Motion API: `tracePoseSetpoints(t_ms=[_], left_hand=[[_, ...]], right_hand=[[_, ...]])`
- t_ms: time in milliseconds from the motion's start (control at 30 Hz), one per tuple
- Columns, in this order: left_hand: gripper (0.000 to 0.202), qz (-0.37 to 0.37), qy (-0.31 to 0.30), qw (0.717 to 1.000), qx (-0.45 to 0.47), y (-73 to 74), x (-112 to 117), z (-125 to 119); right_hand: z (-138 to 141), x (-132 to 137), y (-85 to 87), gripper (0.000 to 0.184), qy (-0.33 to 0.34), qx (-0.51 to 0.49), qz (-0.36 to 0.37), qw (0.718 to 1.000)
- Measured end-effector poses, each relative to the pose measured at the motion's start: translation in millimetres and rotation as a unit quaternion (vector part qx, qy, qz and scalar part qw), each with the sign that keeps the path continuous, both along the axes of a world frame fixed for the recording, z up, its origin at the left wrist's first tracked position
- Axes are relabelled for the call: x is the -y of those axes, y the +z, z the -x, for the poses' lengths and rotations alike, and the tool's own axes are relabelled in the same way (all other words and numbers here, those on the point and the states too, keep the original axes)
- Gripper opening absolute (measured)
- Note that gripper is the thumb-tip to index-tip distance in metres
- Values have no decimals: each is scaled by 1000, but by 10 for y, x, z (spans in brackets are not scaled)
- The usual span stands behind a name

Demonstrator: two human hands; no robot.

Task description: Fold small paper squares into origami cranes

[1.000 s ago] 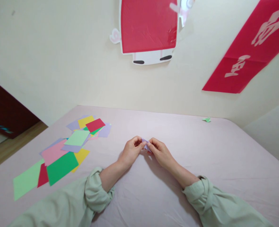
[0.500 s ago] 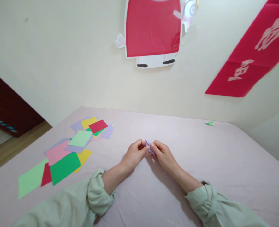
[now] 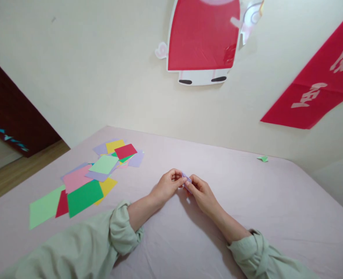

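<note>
A small folded piece of purple paper (image 3: 186, 178) is pinched between my two hands, just above the middle of the table. My left hand (image 3: 169, 183) grips its left side with thumb and fingers closed. On the other side, my right hand (image 3: 202, 192) is closed on it too, the fingertips of both hands nearly touching. Most of the folded paper is covered by my fingers, so its exact shape is hard to make out.
Loose coloured paper sheets, among them a dark green sheet (image 3: 84, 197) and a pink sheet (image 3: 76, 178), overlap on the left of the cloth-covered table (image 3: 165, 248). A small folded green paper (image 3: 264, 158) lies near the far right edge. The wall (image 3: 125, 85) rises behind.
The view has turned slightly left and tilted. My fingers have drawn closer together over the purple paper, and less of it shows than before.
</note>
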State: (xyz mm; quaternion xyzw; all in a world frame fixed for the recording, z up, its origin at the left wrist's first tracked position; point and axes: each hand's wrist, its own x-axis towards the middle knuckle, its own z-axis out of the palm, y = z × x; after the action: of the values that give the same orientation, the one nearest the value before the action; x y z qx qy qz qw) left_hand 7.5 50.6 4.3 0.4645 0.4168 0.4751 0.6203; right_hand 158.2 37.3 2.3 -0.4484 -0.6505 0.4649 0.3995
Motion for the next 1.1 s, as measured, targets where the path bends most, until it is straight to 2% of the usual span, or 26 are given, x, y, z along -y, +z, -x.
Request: tracePoseSetpoints(t_ms=[133,533,767,933,1100], left_hand=[[27,33,-38,998,34,11,1,12],[18,-28,-4,999,-41,63,8,10],[29,-26,27,998,-56,25,-12,16],[38,-31,-11,998,-50,31,-12,8],[30,-37,-2,997,-71,-2,-18,6]], right_hand=[[10,5,15,32,7,-9,2,1000],[22,12,3,28,-4,35,-7,999],[34,23,-7,26,9,29,6,1000],[23,6,-10,28,3,20,4,1000],[23,4,-5,31,5,14,1,1000]])
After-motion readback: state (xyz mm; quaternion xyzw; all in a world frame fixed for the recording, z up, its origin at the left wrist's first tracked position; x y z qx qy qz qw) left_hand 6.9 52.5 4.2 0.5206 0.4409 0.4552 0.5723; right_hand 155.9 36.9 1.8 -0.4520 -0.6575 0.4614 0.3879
